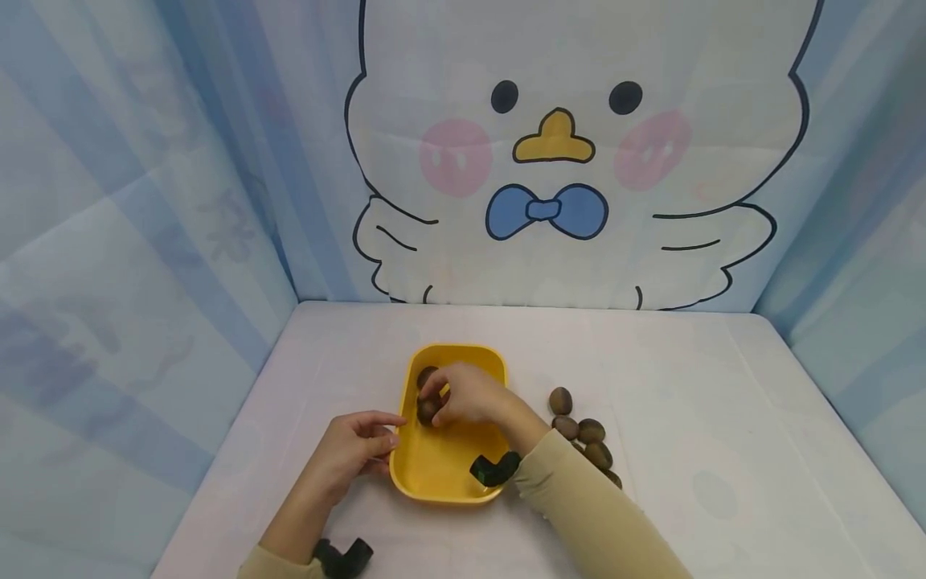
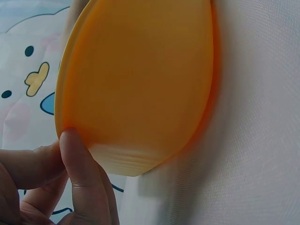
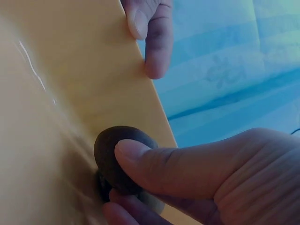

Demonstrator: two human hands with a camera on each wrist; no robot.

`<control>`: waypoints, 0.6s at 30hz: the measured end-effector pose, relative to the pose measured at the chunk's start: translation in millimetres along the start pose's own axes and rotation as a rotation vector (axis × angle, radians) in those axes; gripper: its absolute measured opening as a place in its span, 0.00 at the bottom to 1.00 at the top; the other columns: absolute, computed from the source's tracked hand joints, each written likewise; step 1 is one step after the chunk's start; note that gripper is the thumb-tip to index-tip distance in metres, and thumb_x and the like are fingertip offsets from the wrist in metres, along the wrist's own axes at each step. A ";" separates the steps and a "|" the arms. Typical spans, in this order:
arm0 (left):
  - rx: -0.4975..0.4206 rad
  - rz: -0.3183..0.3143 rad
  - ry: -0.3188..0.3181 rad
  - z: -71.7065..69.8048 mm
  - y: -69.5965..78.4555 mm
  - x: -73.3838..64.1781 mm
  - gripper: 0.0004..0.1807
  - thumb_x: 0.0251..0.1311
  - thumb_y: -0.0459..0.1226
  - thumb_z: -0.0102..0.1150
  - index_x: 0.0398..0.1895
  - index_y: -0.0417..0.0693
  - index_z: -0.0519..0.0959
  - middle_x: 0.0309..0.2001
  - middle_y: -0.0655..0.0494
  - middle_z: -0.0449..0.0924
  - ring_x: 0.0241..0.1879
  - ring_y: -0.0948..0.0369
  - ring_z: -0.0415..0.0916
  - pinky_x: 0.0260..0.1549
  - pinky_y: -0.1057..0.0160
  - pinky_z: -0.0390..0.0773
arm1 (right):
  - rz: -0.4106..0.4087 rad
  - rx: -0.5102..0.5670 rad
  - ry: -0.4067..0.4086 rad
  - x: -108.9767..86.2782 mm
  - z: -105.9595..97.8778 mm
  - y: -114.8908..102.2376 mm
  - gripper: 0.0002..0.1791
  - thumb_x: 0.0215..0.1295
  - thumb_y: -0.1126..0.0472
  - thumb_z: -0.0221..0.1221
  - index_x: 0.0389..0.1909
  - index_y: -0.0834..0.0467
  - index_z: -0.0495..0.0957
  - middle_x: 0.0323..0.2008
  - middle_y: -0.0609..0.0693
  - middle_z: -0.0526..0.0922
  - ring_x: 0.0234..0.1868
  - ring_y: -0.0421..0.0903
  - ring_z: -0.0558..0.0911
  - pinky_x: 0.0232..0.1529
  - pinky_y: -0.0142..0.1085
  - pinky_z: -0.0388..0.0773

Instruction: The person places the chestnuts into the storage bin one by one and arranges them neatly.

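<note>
Left hand (image 1: 353, 449): pinches the left rim narrowly between thumb and fingers; likely steadies the wall against sliding or tipping.
Yellow plastic tray (image 1: 434, 478): rests open side up on the white tabletop (image 1: 694, 378), between both arms; probably sits there for easy reach from either side.
Right hand (image 1: 466, 394): reaches over the right wall, narrowed around one piece, thumb on one side and fingertips on the other; presumably grips this way to suit a smooth, rounded surface.
Held brown egg-shaped piece (image 3: 105, 154): sits inside the tray near the left wall, overlapping another dark shape in the right wrist view; cannot tell whether touching the floor or raised.
Second egg-shaped piece (image 1: 427, 375): lies just beyond, by the far left corner, perhaps kept from rolling by the wall.
Loose egg-shaped pieces (image 1: 591, 430): cluster right of the tray, at least six in view, partly hidden by the right sleeve (image 1: 579, 498); apparently placed for a short reach.
Cartoon backdrop (image 1: 557, 265): hangs behind the far table edge, seemingly as a screen.
</note>
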State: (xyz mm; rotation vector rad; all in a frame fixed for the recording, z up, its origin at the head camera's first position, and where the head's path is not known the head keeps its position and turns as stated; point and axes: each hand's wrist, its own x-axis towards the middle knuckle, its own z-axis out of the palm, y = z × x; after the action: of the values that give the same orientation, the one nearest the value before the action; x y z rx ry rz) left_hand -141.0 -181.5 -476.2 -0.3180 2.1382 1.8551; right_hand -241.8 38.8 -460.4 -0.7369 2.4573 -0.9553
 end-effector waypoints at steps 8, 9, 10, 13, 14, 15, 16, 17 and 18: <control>0.004 0.011 -0.003 1.1 1.0 -0.6 0.19 0.66 0.28 0.68 0.59 0.36 0.86 0.37 0.47 0.86 0.27 0.59 0.80 0.25 0.65 0.87 | -0.031 -0.073 -0.002 3.0 8.4 2.3 0.19 0.58 0.65 0.78 0.50 0.47 0.90 0.46 0.40 0.88 0.45 0.40 0.81 0.52 0.34 0.84; 0.002 0.013 -0.003 1.1 1.2 -0.8 0.19 0.65 0.28 0.68 0.59 0.36 0.86 0.36 0.48 0.86 0.27 0.59 0.80 0.25 0.66 0.87 | -0.034 -0.078 -0.002 3.2 9.0 2.5 0.19 0.58 0.65 0.78 0.50 0.46 0.90 0.46 0.39 0.88 0.44 0.40 0.81 0.52 0.33 0.83; -0.001 0.014 -0.004 1.2 1.4 -0.9 0.19 0.65 0.28 0.68 0.59 0.36 0.86 0.36 0.48 0.86 0.27 0.59 0.80 0.25 0.66 0.87 | -0.038 -0.084 -0.004 3.4 9.5 2.5 0.19 0.58 0.66 0.78 0.49 0.46 0.90 0.45 0.39 0.88 0.45 0.40 0.80 0.52 0.33 0.83; -0.005 0.016 -0.007 0.9 1.6 -1.3 0.19 0.65 0.28 0.68 0.59 0.35 0.86 0.34 0.50 0.85 0.26 0.60 0.80 0.25 0.66 0.86 | -0.048 -0.095 -0.009 2.9 10.2 1.1 0.19 0.59 0.68 0.77 0.49 0.45 0.91 0.45 0.39 0.88 0.45 0.41 0.80 0.52 0.33 0.83; -0.007 0.016 -0.008 0.8 1.8 -1.6 0.19 0.65 0.28 0.68 0.59 0.35 0.85 0.34 0.50 0.85 0.26 0.60 0.80 0.25 0.66 0.86 | -0.052 -0.100 -0.010 2.9 10.5 0.5 0.19 0.60 0.68 0.76 0.49 0.45 0.91 0.45 0.40 0.88 0.45 0.41 0.80 0.53 0.33 0.83; -0.007 0.016 -0.009 0.6 1.9 -1.7 0.19 0.65 0.27 0.68 0.59 0.34 0.85 0.34 0.51 0.85 0.26 0.60 0.80 0.25 0.67 0.86 | -0.056 -0.109 -0.010 3.0 10.8 0.0 0.19 0.61 0.69 0.75 0.49 0.45 0.91 0.46 0.39 0.88 0.46 0.41 0.80 0.53 0.33 0.83; -0.009 0.015 -0.008 0.5 2.0 -1.9 0.19 0.65 0.27 0.68 0.59 0.34 0.85 0.33 0.51 0.85 0.26 0.60 0.80 0.25 0.67 0.86 | -0.060 -0.115 -0.010 3.0 11.2 -0.5 0.19 0.61 0.69 0.75 0.49 0.45 0.91 0.46 0.39 0.88 0.46 0.40 0.80 0.54 0.33 0.83; -0.010 0.015 -0.009 0.3 2.1 -2.0 0.19 0.65 0.27 0.68 0.59 0.34 0.85 0.33 0.51 0.85 0.26 0.60 0.80 0.25 0.67 0.86 | -0.064 -0.121 -0.009 3.2 11.7 -0.8 0.19 0.62 0.69 0.74 0.49 0.45 0.91 0.47 0.40 0.89 0.46 0.40 0.80 0.54 0.33 0.83; -0.012 0.015 -0.008 0.2 2.3 -2.2 0.19 0.65 0.27 0.68 0.59 0.34 0.85 0.33 0.51 0.85 0.25 0.60 0.80 0.25 0.67 0.86 | -0.067 -0.131 -0.005 3.4 12.2 -1.0 0.19 0.62 0.69 0.74 0.49 0.45 0.91 0.47 0.39 0.89 0.46 0.40 0.80 0.55 0.33 0.83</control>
State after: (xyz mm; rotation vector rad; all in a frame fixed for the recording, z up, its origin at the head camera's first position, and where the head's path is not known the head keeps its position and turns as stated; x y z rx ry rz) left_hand -139.7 -181.0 -473.3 -0.2980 2.1308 1.8751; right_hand -237.6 30.1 -468.7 -0.8690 2.5235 -0.8204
